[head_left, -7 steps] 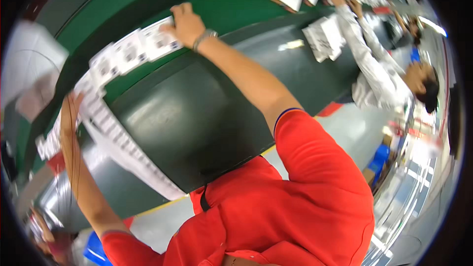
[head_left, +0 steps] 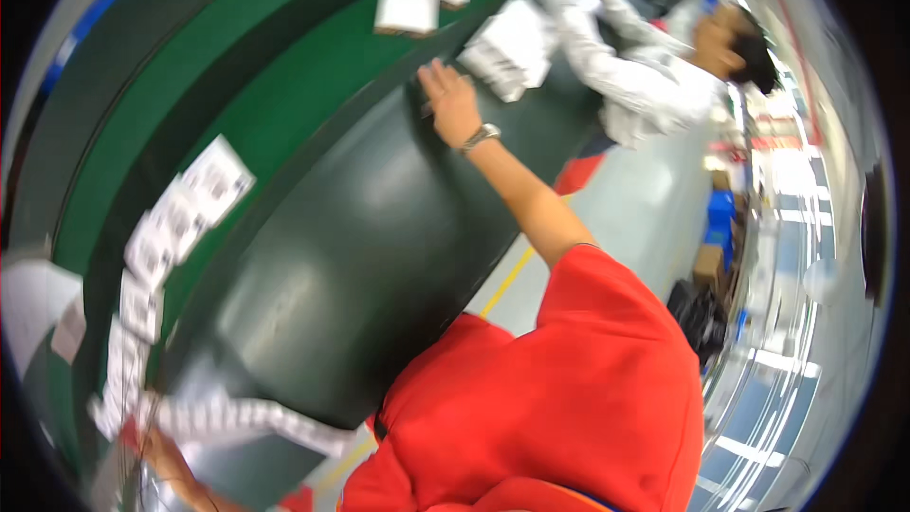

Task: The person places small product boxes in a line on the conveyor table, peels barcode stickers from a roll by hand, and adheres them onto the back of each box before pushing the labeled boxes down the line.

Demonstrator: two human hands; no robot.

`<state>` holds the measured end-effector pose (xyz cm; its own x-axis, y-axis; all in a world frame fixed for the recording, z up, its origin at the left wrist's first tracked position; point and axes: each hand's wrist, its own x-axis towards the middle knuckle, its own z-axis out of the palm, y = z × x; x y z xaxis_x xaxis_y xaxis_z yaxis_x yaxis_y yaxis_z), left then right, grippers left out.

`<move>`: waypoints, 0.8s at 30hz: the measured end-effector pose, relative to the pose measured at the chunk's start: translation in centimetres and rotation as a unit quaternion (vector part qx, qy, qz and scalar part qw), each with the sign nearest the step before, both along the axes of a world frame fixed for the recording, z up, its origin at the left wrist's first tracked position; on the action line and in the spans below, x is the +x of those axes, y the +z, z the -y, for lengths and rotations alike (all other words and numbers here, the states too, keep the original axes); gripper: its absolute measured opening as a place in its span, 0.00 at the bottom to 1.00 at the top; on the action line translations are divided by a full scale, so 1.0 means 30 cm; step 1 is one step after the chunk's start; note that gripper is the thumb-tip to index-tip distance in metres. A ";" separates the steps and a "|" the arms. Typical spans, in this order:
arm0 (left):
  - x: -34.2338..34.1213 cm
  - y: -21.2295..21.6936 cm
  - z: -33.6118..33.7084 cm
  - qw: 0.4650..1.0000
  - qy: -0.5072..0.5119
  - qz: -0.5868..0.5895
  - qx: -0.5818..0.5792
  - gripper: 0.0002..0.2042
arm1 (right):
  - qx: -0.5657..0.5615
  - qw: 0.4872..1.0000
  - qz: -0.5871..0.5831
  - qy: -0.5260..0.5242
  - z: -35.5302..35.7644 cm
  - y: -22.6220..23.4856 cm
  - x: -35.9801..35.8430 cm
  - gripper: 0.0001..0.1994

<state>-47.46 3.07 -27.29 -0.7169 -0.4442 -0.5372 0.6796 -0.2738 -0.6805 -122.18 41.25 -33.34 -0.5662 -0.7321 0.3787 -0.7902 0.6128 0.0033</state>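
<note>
Right hand (head_left: pixel 447 100) flat on the dark table (head_left: pixel 379 246), fingers apart and gripping nothing, white stack (head_left: pixel 507 52) just beside at two o'clock. Left hand (head_left: pixel 166 460) low at seven o'clock under paper strips (head_left: pixel 156 256); finger state impossible to tell. Best reaching squarely, lifting from the stack's near edge.

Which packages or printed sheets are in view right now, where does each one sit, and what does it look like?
Three flat white square boxes: in a row on the green belt, far end.
Stack of white printed sheets: on the dark grey table edge, just beyond the right hand.
Long strip of white sheets with dark print: curving along the belt's near edge toward the left hand, low and blurred.
</note>
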 end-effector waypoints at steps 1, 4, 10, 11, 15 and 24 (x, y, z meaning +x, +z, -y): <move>0.066 -0.017 -0.025 0.999 -0.031 -0.030 0.000 0.18 | 0.097 0.989 0.083 -0.077 -0.051 0.013 -0.051 0.21; 0.255 -0.062 -0.242 0.441 -0.392 0.659 -0.466 0.09 | 0.047 0.985 0.166 0.015 -0.151 -0.119 -0.124 0.14; 0.069 0.030 -0.335 -0.049 -0.164 0.635 -0.753 0.04 | -0.038 0.978 0.167 -0.118 -0.263 -0.144 0.253 0.07; 0.077 0.188 -0.445 -0.236 -0.090 0.621 -0.742 0.05 | -0.060 0.973 0.210 -0.078 -0.195 -0.165 0.389 0.07; 0.547 -0.052 -0.411 -0.205 -0.134 0.795 -0.555 0.06 | -0.032 0.939 0.339 0.051 -0.027 -0.041 0.825 0.10; 0.740 0.155 -0.802 0.569 -0.138 0.593 -0.552 0.16 | -0.171 0.814 0.354 0.428 0.479 0.532 1.573 0.09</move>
<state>-25.24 27.12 -22.64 -0.2653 -0.9391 -0.2184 0.3074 -0.2971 0.9040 -75.00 26.88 -17.38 -0.0692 -0.8935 0.4437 -0.6587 -0.2931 -0.6930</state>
